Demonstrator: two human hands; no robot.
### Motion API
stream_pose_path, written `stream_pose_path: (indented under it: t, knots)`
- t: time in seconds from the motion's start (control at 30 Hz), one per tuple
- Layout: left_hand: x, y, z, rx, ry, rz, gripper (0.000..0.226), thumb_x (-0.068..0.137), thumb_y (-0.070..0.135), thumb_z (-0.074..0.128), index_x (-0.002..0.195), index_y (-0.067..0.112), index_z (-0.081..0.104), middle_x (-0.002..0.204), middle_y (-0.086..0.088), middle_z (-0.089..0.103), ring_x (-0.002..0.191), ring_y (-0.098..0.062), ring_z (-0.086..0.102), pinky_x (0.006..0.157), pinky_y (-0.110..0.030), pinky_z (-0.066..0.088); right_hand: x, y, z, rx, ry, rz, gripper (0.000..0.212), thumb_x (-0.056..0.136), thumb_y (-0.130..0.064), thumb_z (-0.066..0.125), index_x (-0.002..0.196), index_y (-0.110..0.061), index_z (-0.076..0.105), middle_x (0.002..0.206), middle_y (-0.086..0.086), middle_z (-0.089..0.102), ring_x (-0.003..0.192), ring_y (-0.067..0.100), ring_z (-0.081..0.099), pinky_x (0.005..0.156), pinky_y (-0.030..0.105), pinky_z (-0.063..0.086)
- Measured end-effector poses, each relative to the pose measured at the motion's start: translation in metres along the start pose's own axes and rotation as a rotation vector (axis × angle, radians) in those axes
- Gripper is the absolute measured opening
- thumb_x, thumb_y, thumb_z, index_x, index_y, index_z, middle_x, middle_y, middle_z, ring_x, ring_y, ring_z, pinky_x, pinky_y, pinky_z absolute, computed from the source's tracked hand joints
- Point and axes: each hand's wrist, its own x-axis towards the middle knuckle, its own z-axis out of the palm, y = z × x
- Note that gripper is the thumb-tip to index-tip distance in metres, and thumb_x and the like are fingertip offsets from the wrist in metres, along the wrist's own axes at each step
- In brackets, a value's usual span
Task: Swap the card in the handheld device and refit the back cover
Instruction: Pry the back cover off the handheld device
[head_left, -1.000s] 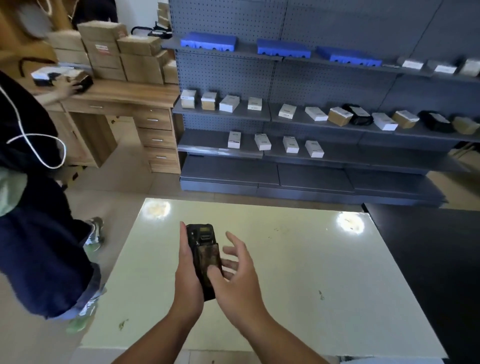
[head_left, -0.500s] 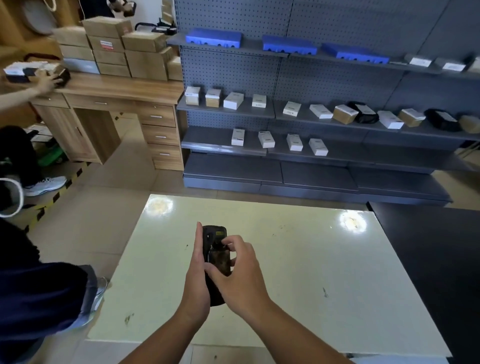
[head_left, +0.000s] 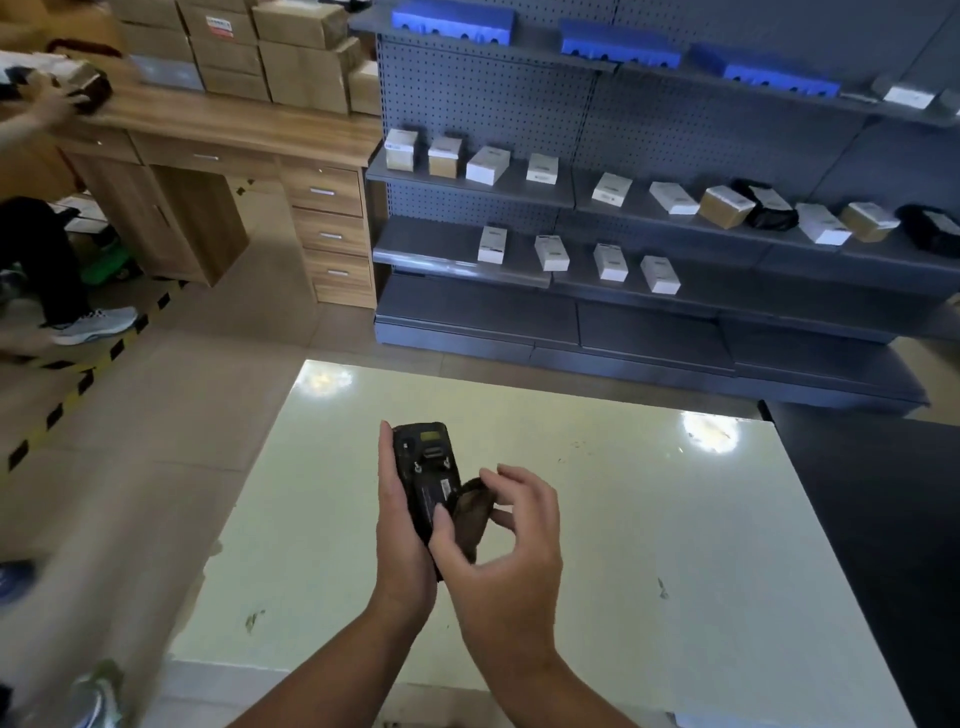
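Lower centre of frame, above the pale table (head_left: 675, 571): left hand (head_left: 402, 540) closed around the handheld device (head_left: 427, 478), back facing up. Right hand (head_left: 506, 540), fingers half-curled, pinches the brown back cover (head_left: 470, 512) at the device's right edge (attachment indeterminate). Risk: cover slipping from this light pinch, or forced misaligned refitting.

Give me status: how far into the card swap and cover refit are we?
Early stage. Done: the back cover is lifted off the handheld device, whose open back shows a label. In hand: the left hand grips the device above the table; the right hand holds the cover at the device's right edge. Left: no card is visible, so the swap looks not yet done, then refit the cover.
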Motion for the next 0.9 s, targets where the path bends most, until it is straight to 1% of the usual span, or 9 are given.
stream_pose_path:
  t: [0.13,0.23,0.3,0.47,0.6,0.7,0.8,0.87,0.9]
  knots:
    - [0.008,-0.012,-0.007,-0.056,0.070,-0.010,0.042,0.094,0.067,0.040,0.107,0.048,0.075,0.099,0.003,0.076,0.088,-0.013,0.073,0.079,-0.033,0.062,0.009,0.000,0.001,0.086,0.065,-0.061,0.049,0.074,-0.007,0.090,0.118,-0.009,0.070,0.124,0.004,0.061,0.118,0.021,0.063,0.090,0.030,0.059]
    - [0.011,-0.021,-0.019,-0.075,0.039,-0.043,0.053,0.088,0.069,0.031,0.139,0.060,0.047,0.127,0.002,0.073,0.096,-0.021,0.074,0.074,-0.037,0.063,0.034,0.036,-0.005,0.057,0.016,0.121,0.044,0.079,-0.016,0.087,0.120,-0.018,0.070,0.122,-0.005,0.061,0.114,0.015,0.064,0.091,0.024,0.056]
    - [0.015,-0.024,-0.028,-0.112,-0.007,-0.089,0.061,0.088,0.071,0.030,0.147,0.059,0.034,0.130,-0.008,0.072,0.094,-0.034,0.070,0.072,-0.045,0.063,0.050,0.091,-0.007,-0.148,-0.123,0.265,0.041,0.082,-0.026,0.084,0.120,-0.022,0.070,0.118,-0.007,0.060,0.107,0.013,0.064,0.089,0.028,0.055]
    - [0.016,-0.033,-0.039,-0.180,-0.046,-0.216,0.065,0.085,0.072,0.029,0.147,0.056,0.036,0.129,-0.016,0.071,0.092,-0.041,0.067,0.076,-0.051,0.059,0.057,0.219,0.007,-0.744,-0.432,0.355,0.039,0.085,-0.038,0.074,0.118,-0.016,0.071,0.119,0.006,0.060,0.108,0.027,0.060,0.084,0.036,0.053]
    - [0.010,-0.039,-0.048,-0.151,-0.037,-0.265,0.069,0.084,0.071,0.028,0.150,0.052,0.033,0.121,-0.012,0.075,0.095,-0.043,0.064,0.071,-0.051,0.062,0.043,0.268,0.013,-0.896,-0.492,0.264,0.040,0.092,-0.035,0.071,0.122,-0.009,0.069,0.123,0.016,0.062,0.109,0.037,0.055,0.087,0.044,0.052]
    - [0.005,-0.038,-0.055,-0.118,-0.033,-0.263,0.069,0.085,0.071,0.027,0.151,0.051,0.032,0.121,-0.010,0.076,0.098,-0.045,0.064,0.074,-0.052,0.062,0.036,0.269,0.012,-0.952,-0.539,0.237,0.048,0.098,-0.043,0.062,0.134,-0.012,0.062,0.139,0.015,0.056,0.123,0.037,0.048,0.099,0.048,0.044]
    - [0.000,-0.033,-0.059,-0.053,-0.034,-0.244,0.065,0.088,0.070,0.025,0.150,0.052,0.032,0.125,-0.011,0.073,0.096,-0.043,0.067,0.076,-0.054,0.061,0.046,0.211,0.011,-0.699,-0.435,0.246,0.058,0.094,-0.052,0.064,0.141,-0.018,0.058,0.148,0.007,0.052,0.136,0.028,0.044,0.112,0.047,0.036]
    - [-0.002,-0.030,-0.060,-0.031,-0.040,-0.224,0.063,0.091,0.070,0.023,0.151,0.052,0.032,0.127,-0.012,0.073,0.096,-0.042,0.068,0.075,-0.053,0.062,0.045,0.145,0.005,-0.300,-0.417,0.037,0.056,0.093,-0.050,0.067,0.140,-0.020,0.059,0.139,-0.005,0.058,0.131,0.013,0.048,0.114,0.031,0.035]
    - [-0.003,-0.028,-0.060,-0.030,-0.045,-0.217,0.062,0.092,0.069,0.021,0.151,0.052,0.032,0.128,-0.012,0.072,0.097,-0.041,0.068,0.074,-0.051,0.062,0.039,0.112,-0.001,-0.232,-0.508,-0.123,0.056,0.093,-0.052,0.067,0.139,-0.021,0.060,0.137,-0.010,0.058,0.129,0.006,0.047,0.113,0.023,0.033]
